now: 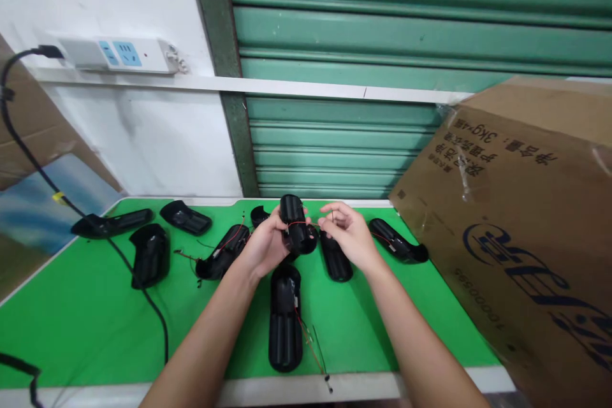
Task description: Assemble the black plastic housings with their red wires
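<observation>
Housing (298, 233), blk plastic, was in our left hand (268, 239), up off the green table (76, 299) & over its far half. That hand was wrapped round the L side, prob. to steady the piece & turn its face our way. Our right hand (348, 229) was just beside it, fingertips seemingly pinched on the red wire (302, 223) that ran across the piece; we took the pinch as a way to get a thin lead taut & clear, tho its exact end was too small to make out.

Below the R hand lay a plain shell (337, 260). Nearer us, btwn our forearms, a wired shell (285, 331) lay lengthwise, its leads (313, 350) trailing to the near edge, maybe to avoid tangles. L of the hands we had a tilted shell (224, 254) w/ wires, then three loose shells (150, 256) further L; R, near the carton (516, 217), lay an angled shell (394, 242). Spread like that, they were prob. easy to grab.

Black cable (127, 261) ran from the wall's power strip (127, 54) down across the table's L side. Behind all: green shutter (335, 38).
</observation>
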### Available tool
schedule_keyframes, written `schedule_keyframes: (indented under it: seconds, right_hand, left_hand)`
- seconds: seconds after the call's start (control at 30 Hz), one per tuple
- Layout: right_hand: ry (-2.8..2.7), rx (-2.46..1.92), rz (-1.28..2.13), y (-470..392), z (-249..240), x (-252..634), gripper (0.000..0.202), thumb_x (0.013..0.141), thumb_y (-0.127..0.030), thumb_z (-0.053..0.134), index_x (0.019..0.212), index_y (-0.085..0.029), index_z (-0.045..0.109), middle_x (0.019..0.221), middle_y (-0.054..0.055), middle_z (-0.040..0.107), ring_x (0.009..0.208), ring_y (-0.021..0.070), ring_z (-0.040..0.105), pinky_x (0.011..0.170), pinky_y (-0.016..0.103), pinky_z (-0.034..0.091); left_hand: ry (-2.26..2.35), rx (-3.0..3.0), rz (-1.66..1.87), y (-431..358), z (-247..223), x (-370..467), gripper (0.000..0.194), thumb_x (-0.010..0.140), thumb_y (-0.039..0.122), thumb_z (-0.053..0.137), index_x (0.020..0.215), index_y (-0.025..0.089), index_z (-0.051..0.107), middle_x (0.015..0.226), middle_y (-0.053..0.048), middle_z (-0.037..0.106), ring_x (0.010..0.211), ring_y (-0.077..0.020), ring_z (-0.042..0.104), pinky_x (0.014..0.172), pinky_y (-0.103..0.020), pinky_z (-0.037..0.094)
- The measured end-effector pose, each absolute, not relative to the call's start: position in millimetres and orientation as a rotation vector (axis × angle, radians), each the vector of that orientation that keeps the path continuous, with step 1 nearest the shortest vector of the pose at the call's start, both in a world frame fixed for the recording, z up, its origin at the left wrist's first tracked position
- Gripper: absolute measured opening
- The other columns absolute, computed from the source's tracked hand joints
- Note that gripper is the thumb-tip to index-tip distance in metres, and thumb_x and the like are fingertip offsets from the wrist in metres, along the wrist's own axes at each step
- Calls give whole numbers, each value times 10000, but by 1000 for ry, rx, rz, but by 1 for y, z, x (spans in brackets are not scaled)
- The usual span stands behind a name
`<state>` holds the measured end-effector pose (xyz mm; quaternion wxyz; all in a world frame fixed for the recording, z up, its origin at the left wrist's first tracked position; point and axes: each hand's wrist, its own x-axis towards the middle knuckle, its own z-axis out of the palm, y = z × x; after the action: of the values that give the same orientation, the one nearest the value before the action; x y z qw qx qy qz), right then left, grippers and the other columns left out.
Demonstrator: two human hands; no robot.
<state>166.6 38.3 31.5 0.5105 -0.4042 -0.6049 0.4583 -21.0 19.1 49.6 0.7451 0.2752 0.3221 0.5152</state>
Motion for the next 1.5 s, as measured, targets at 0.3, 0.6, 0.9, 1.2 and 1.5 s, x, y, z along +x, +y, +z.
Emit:
schedule_keyframes:
  seconds: [0.3, 0.6, 0.9, 1.2, 1.5]
  right_hand:
    - [-1667, -994, 1028, 34, 41, 183, 358, 756, -327, 722, 1102, -248, 677, 1169, 41, 709, 1107, 241, 627, 935, 380, 462]
    - [-1392, -1030, 657, 18, 35, 141, 169, 855, -345, 692, 883, -231, 569, 608, -58, 528, 564, 132, 495, 603, 281, 431]
    - [-1223, -1003, 729, 28, 27, 144, 185, 779, -354, 773, 837, -193, 702, 733, 20, 745, 646, 160, 681, 651, 285, 551]
    - [-1364, -987, 572, 24, 29, 145, 82, 817, -262, 746, 852, -206, 698, 756, 4, 761, 685, 159, 709, 708, 281, 570]
    - [-1803, -901, 322, 28, 29, 157, 179, 927, -156, 625, 970, -227, 784, 888, 44, 763, 824, 186, 695, 791, 329, 560]
  left_hand:
    - [885, 870, 1308, 16, 40, -8, 907, 753, 187, 745, 1505, 304, 252, 1177, -62, 662, 1114, -243, 680, 961, -409, 543]
    - [935, 1237, 1183, 11, 34, 2, 947, 828, 184, 662, 1604, 277, 126, 1404, -103, 558, 1200, -219, 603, 1101, -381, 440]
    - [905, 1460, 1067, 11, 33, -2, 866, 923, 207, 481, 1648, 228, 7, 1727, -82, 154, 1576, -237, 203, 1291, -400, 144]
    - [1033, 1551, 966, 12, 34, -5, 834, 932, 219, 432, 1653, 167, 17, 1737, -63, 127, 1599, -220, 118, 1302, -373, 82]
    - [1015, 1556, 1019, 19, 27, -7, 826, 905, 196, 434, 1646, 176, 68, 1726, -61, 173, 1578, -217, 202, 1293, -361, 160]
